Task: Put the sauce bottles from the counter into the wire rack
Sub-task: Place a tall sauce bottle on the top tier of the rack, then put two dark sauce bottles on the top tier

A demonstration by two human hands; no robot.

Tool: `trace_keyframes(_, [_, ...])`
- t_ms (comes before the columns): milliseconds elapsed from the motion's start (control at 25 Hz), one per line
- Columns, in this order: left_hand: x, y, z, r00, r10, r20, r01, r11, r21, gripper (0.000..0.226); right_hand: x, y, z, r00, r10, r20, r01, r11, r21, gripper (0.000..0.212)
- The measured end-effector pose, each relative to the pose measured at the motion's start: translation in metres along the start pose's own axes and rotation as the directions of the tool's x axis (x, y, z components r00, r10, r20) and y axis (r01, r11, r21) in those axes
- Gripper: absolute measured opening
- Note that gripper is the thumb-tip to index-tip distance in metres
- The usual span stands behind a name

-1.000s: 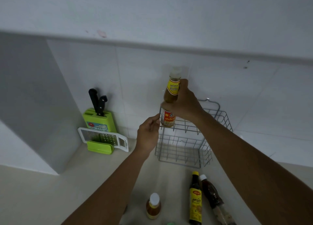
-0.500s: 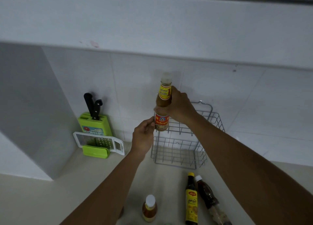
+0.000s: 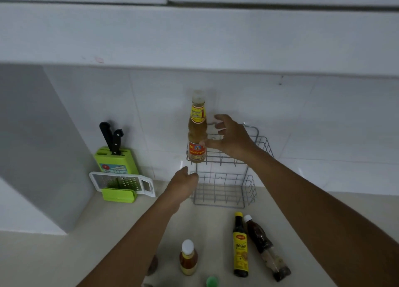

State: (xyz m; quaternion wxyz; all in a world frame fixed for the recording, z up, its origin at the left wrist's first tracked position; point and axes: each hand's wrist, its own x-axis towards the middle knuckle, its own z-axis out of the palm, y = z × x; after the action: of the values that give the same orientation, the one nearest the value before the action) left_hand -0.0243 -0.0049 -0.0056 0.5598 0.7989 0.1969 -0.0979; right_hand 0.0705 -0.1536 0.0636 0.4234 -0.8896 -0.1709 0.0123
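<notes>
A tall amber sauce bottle [image 3: 196, 131] with a yellow and red label stands upright in the left end of the upper tier of the grey wire rack [image 3: 248, 191] on the wall. My right hand [image 3: 230, 138] is just right of it, fingers spread, thumb near the red label. My left hand [image 3: 183, 184] is at the lower tier's left front corner, fingers curled by the wire. On the counter stand a small orange bottle [image 3: 188, 257], a dark bottle with a yellow label [image 3: 240, 245] and a dark brown bottle [image 3: 266, 248].
A green knife block [image 3: 116, 159] with two black-handled knives stands at the back left, a white grater [image 3: 121, 183] leaning in front of it. A green cap [image 3: 212, 281] shows at the bottom edge. A wall cabinet overhangs above; a grey panel closes the left side.
The amber bottle went down into the rack's upper tier and my right hand opened off it. My left hand dropped from beside the bottle to the lower tier's corner.
</notes>
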Motion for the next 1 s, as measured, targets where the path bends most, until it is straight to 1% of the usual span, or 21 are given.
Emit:
trace_keyframes(40, [-0.005,0.004,0.007,0.997,0.012,0.072,-0.019,0.995,0.098,0.056,-0.009,0.006,-0.006,0.998,0.000,-0.059,0.001,1.000,0.014,0.086])
trace_keyframes(120, [-0.012,0.010,0.031,0.982,0.049,0.181,-0.099,0.955,0.280,0.060,-0.036,0.024,-0.017,0.976,0.016,-0.217,-0.005,0.999,0.052,0.060])
trace_keyframes(160, [-0.011,0.011,0.044,0.973,0.061,0.222,-0.135,0.933,0.335,0.063,-0.050,0.033,-0.019,0.958,0.030,-0.287,-0.007,0.997,0.082,0.047])
trace_keyframes(240, [-0.004,0.008,0.080,0.956,0.072,0.286,-0.182,0.907,0.379,0.065,-0.081,0.058,-0.023,0.916,0.047,-0.397,0.008,0.991,0.134,0.025])
trace_keyframes(320, [0.001,0.002,0.117,0.955,0.055,0.293,-0.159,0.926,0.343,0.062,-0.110,0.087,-0.018,0.894,0.066,-0.443,-0.004,0.990,0.140,0.015])
trace_keyframes(360, [0.004,-0.004,0.134,0.960,0.035,0.277,-0.127,0.938,0.322,0.060,-0.123,0.103,-0.014,0.897,0.095,-0.432,-0.043,0.991,0.127,0.014])
trace_keyframes(440, [0.010,-0.025,0.167,0.969,-0.032,0.246,-0.057,0.937,0.344,0.053,-0.146,0.142,-0.003,0.914,0.201,-0.353,-0.187,0.980,0.074,0.015])
trace_keyframes(520, [0.014,-0.055,0.191,0.973,-0.115,0.198,0.015,0.895,0.446,0.055,-0.167,0.184,0.010,0.908,0.372,-0.193,-0.383,0.924,-0.023,0.017])
trace_keyframes(560, [0.015,-0.073,0.200,0.974,-0.159,0.164,0.057,0.864,0.500,0.060,-0.176,0.201,0.016,0.878,0.471,-0.081,-0.478,0.871,-0.112,0.020])
trace_keyframes(600, [0.016,-0.089,0.207,0.970,-0.203,0.131,0.101,0.835,0.541,0.066,-0.184,0.214,0.021,0.831,0.555,0.033,-0.535,0.815,-0.221,0.030])
trace_keyframes(640, [0.016,-0.105,0.211,0.965,-0.240,0.108,0.140,0.816,0.562,0.073,-0.192,0.222,0.029,0.776,0.618,0.124,-0.559,0.765,-0.319,0.043])
trace_keyframes(680, [0.015,-0.118,0.215,0.960,-0.263,0.095,0.165,0.806,0.568,0.079,-0.199,0.228,0.036,0.724,0.669,0.170,-0.573,0.720,-0.390,0.053])
trace_keyframes(720, [0.015,-0.128,0.218,0.961,-0.263,0.087,0.171,0.808,0.563,0.083,-0.204,0.233,0.043,0.696,0.697,0.172,-0.579,0.687,-0.439,0.059])
trace_keyframes(760, [0.015,-0.135,0.220,0.964,-0.253,0.079,0.168,0.816,0.553,0.084,-0.208,0.234,0.050,0.694,0.704,0.149,-0.575,0.667,-0.474,0.061])
trace_keyframes(880, [0.017,-0.138,0.221,0.971,-0.225,0.076,0.153,0.837,0.525,0.074,-0.213,0.240,0.062,0.743,0.661,0.105,-0.515,0.664,-0.542,0.057])
trace_keyframes(920, [0.017,-0.134,0.220,0.971,-0.224,0.083,0.150,0.841,0.519,0.069,-0.213,0.242,0.062,0.749,0.654,0.106,-0.509,0.670,-0.541,0.054])
trace_keyframes(960, [0.015,-0.129,0.217,0.972,-0.214,0.095,0.138,0.851,0.506,0.062,-0.213,0.244,0.060,0.739,0.663,0.117,-0.524,0.676,-0.518,0.051])
trace_keyframes(1000, [0.014,-0.122,0.211,0.977,-0.185,0.102,0.113,0.867,0.486,0.055,-0.214,0.246,0.055,0.728,0.673,0.132,-0.555,0.692,-0.462,0.047])
